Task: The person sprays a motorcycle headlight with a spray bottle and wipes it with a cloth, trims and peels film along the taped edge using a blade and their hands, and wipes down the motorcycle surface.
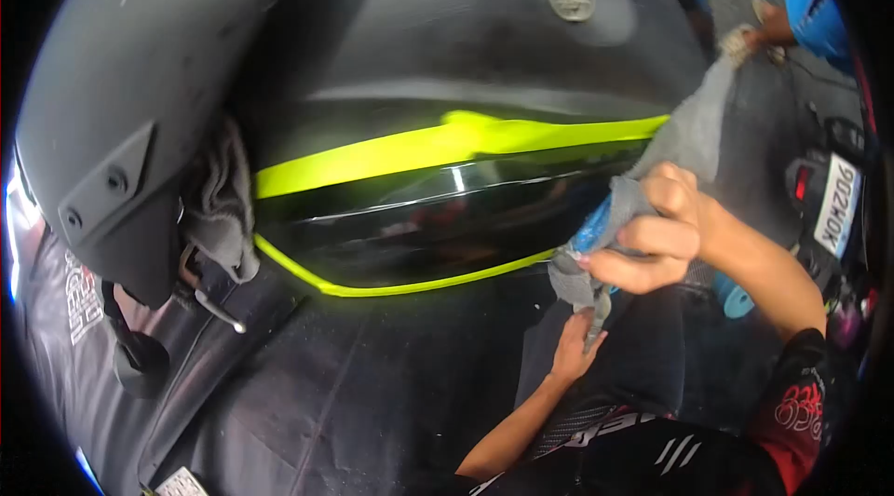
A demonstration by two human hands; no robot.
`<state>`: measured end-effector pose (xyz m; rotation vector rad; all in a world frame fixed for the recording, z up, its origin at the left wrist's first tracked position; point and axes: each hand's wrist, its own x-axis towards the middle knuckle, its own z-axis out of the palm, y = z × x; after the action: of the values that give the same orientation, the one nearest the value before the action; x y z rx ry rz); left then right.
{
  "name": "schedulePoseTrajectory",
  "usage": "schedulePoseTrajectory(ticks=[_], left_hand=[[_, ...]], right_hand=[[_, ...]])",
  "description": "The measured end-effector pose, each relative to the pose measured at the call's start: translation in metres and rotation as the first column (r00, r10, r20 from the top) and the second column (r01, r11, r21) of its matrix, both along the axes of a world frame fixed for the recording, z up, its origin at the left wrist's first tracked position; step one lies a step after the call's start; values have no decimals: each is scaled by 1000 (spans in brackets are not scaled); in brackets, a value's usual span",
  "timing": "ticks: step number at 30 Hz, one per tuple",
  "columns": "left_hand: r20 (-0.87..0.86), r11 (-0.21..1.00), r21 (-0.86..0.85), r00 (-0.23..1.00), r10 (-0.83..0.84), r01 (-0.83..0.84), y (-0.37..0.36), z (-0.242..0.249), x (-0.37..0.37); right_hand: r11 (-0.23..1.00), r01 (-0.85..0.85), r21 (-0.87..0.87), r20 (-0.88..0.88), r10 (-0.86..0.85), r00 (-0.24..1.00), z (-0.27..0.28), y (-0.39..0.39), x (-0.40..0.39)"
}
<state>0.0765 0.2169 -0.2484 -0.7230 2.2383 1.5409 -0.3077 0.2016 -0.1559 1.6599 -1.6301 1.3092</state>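
My right hand (659, 228) is closed on a grey cloth (626, 207), with something blue and shiny (591, 228) bunched at its front. It is at the right end of a glossy black panel (438, 226) framed by bright yellow-green tape (363, 161). Lower down, my left hand (575, 352) grips a hanging grey strip (598, 317), seemingly part of the cloth; its fingers are partly hidden. More grey fabric (698, 123) stretches toward the upper right, where another person's hand (773, 28) is close to its far end. The panel belongs to a matte black motorcycle body (391, 49).
Dark plastic bodywork (140, 105) rises on the left, with a second grey cloth (223, 203) tucked beside it. A lever (219, 312) sticks out below. Black sheeting (372, 384) covers the area underneath. At right is a vehicle with a white number plate (836, 205).
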Motion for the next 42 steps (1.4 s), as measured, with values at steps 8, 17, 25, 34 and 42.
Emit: schedulePoseTrajectory(ticks=[8,17,25,34,42], left_hand=[[106,997,42,993,58,-63,3,-1,10],[55,974,-59,974,-218,221,12,-17,85],[157,966,-28,956,-249,257,10,-24,59],[154,997,6,985,-74,74,34,0,2],[72,977,-84,979,-189,195,46,2,-4]], right_hand=[[959,-174,-224,298,237,924,82,-143,58],[817,-511,-268,579,560,593,134,-263,74],[525,-487,-698,502,844,189,84,-143,47],[188,-624,-758,422,872,-250,34,-47,-8],[-206,-824,-528,384,807,-448,-64,36,-78]])
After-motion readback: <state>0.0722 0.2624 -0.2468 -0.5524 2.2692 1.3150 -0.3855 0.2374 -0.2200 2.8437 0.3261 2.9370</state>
